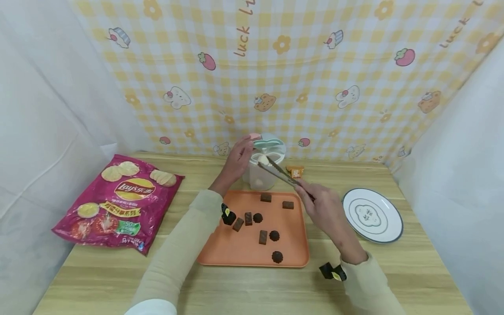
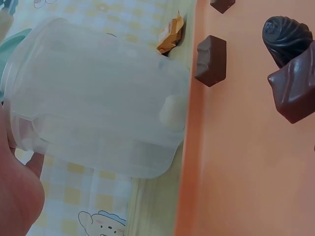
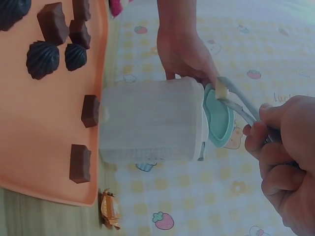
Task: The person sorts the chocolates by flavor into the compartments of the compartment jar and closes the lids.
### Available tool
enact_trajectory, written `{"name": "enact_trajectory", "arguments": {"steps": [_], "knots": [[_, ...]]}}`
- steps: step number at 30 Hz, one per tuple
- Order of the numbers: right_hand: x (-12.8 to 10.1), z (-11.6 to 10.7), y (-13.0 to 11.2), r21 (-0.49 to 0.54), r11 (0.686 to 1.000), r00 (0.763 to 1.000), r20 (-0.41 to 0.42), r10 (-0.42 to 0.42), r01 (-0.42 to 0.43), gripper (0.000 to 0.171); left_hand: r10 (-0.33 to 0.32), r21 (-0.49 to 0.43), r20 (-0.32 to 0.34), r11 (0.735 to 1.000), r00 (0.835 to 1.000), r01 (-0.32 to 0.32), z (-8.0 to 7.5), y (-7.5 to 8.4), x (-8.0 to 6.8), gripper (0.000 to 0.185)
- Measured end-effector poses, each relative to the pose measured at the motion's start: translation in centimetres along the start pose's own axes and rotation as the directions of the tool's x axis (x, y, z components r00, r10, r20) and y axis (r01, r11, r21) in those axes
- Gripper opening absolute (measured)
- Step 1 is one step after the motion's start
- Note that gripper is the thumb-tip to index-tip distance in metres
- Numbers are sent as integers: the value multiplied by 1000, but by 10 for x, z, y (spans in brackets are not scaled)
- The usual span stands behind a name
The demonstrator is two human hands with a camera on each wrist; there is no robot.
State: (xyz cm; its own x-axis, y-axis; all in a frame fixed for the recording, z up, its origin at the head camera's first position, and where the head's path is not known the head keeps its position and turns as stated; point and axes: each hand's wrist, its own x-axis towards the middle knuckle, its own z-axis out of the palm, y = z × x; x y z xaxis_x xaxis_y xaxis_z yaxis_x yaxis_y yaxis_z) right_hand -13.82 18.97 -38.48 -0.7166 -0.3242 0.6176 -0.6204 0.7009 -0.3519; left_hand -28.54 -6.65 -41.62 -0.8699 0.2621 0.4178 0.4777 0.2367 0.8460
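Observation:
My left hand [image 1: 238,158] grips a translucent plastic container [image 1: 261,178] near its rim, at the left side. A mint-green flip lid [image 3: 219,118] stands raised at the container's mouth. My right hand [image 1: 323,209] holds metal tongs [image 1: 284,175], whose tips pinch a small cream-white piece [image 3: 222,91] right above the opening. Inside the container, at its bottom, a pale piece [image 2: 173,112] shows through the cloudy wall. In front of the container lies an orange tray [image 1: 232,251] bearing several dark chocolates, some block-shaped [image 1: 263,237], some round and ridged [image 1: 277,257].
A purple Lay's chip bag [image 1: 130,197] lies at the left. On the right is a white plate [image 1: 387,218] with a blue rim. An orange-wrapped candy [image 1: 295,171] sits behind the tray, right of the container. A checked cloth [image 1: 307,78] hangs behind the table.

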Motion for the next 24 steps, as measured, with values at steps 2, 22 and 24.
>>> {"name": "enact_trajectory", "arguments": {"steps": [2, 22, 24], "knots": [[3, 0, 2, -24, 1000, 1000, -9, 4, -5, 24, 4, 1, -2, 1000, 1000, -4, 1, 0, 1, 43], [11, 7, 9, -86, 991, 993, 54, 107, -103, 30, -11, 29, -25, 1000, 1000, 12, 2, -1, 0, 43], [11, 6, 9, -86, 990, 992, 59, 116, -110, 30, -11, 28, -24, 1000, 1000, 12, 1, -1, 0, 44]]}}
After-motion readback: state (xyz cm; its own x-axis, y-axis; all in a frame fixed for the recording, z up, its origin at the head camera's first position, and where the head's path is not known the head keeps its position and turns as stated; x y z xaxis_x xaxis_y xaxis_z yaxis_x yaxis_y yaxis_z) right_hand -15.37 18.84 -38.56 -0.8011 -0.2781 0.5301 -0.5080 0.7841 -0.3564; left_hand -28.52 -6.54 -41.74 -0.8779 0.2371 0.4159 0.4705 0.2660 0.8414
